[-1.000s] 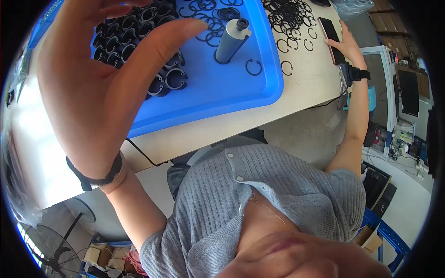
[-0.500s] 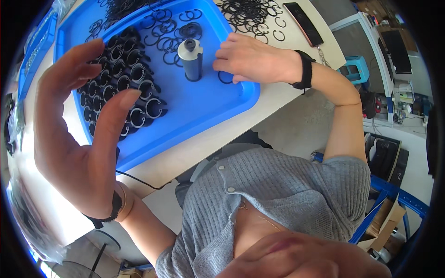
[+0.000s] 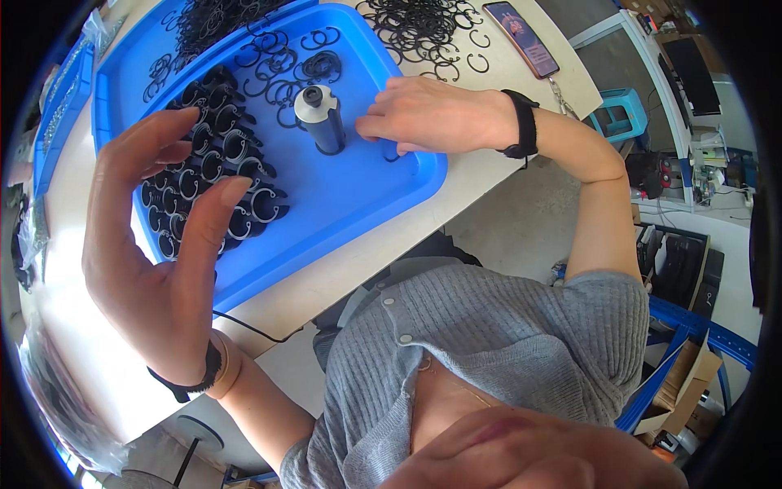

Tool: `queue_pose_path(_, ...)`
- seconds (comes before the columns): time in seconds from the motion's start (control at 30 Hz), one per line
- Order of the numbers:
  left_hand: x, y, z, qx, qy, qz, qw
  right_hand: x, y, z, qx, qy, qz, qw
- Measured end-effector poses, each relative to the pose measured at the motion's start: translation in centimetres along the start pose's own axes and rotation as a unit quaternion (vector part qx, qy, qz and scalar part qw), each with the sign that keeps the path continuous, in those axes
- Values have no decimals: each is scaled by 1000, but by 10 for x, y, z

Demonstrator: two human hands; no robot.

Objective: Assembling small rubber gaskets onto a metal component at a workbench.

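My left hand (image 3: 155,253) is raised in front of the left part of the blue tray (image 3: 326,253), its thumb and fingers curved and wide apart with nothing between them. Behind it stand rows of black open-sided holders (image 3: 235,147) with snap rings in them. A grey and dark cylindrical fixture (image 3: 322,122) with a black knob on top stands upright in the tray. To its right, my right hand (image 3: 432,114) has its fingers curled together; what they hold, if anything, is hidden. Below those fingers shows part of a dark ring (image 3: 391,152).
Loose snap rings (image 3: 277,69) lie in the tray's far part. More are heaped on the table (image 3: 562,20) behind it (image 3: 419,28). A phone (image 3: 523,39) with a strap lies at the far right. A black cable (image 3: 261,332) crosses the table's near edge.
The view has shifted slightly, so the tray sits lower and further left. My right hand's fingertips are a little nearer the fixture. The phone's dark screen is now lit.
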State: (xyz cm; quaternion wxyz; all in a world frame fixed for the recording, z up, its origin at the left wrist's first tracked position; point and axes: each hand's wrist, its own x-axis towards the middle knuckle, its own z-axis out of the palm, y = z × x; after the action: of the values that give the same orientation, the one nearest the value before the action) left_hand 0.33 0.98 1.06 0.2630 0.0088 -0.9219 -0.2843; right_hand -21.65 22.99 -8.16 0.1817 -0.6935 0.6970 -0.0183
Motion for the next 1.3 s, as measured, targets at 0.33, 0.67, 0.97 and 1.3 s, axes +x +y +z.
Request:
queue_pose_path(0.33, 5, 8, 18, -77, 8, -14, 997, -3, -25, -51, 169, 138, -144, 965)
queue_pose_path(0.67, 10, 4, 35, -232, -62, -73, 968, 25, -40, -83, 255, 285, -83, 920)
queue_pose_path(0.97, 16, -17, 36, -397, -80, -138, 904, 30, -7, -83, 347, 331, -100, 872)
queue_pose_path(1.3, 17, -19, 40, -381, -80, -146, 910, 33, -1, -77, 365, 256, -57, 893)
